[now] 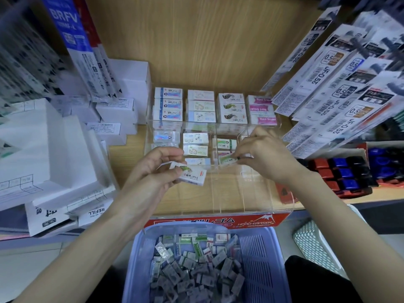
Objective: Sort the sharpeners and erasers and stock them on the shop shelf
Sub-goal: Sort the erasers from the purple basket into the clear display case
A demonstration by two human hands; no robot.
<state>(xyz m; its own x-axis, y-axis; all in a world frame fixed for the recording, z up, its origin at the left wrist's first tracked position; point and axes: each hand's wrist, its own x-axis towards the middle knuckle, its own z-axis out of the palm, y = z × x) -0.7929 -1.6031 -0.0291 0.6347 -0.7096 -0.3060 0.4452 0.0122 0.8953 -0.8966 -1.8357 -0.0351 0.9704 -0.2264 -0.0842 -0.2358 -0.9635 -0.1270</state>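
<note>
Closest lies a lavender plastic basket [133,259], its slatted floor heaped with loose erasers [192,265]. Most are grey-looking wrapped blocks, with a few green-and-white sleeves on top. Just to its right stands a white mesh basket [312,243].

Beyond the baskets, at the front edge of the wooden shelf [124,155], sits a clear display tray [231,193]. A red label strip [218,221] reading "HARD ERASER" runs along its front, and clear dividers split it into four columns.

Over the tray's front part, the left hand [153,169] holds a white-sleeved eraser [193,174] printed with a green fish and a red mark at one end. Its fingers curl round the block, with the thumb above. The right hand [264,154] pinches a smaller green-sleeved eraser [227,160] between thumb and forefinger. It is held low over the third column from the left, just beside the erasers lying there.

Toward the tray's rear each column carries a neat stack: blue-banded erasers [168,104] at the left, then pale green erasers [200,106], dark-fish erasers [232,108], and pink "Hard Eraser" blocks [261,109] at the right.

Along the shelf's left edge stand stacked white boxes [43,145], the nearest marked "REFILL". At the right edge a cardboard box holds small red, blue and black items [343,171]; what they are cannot be told. Above them hang refill packs [341,84] marked "JF-0.5".
</note>
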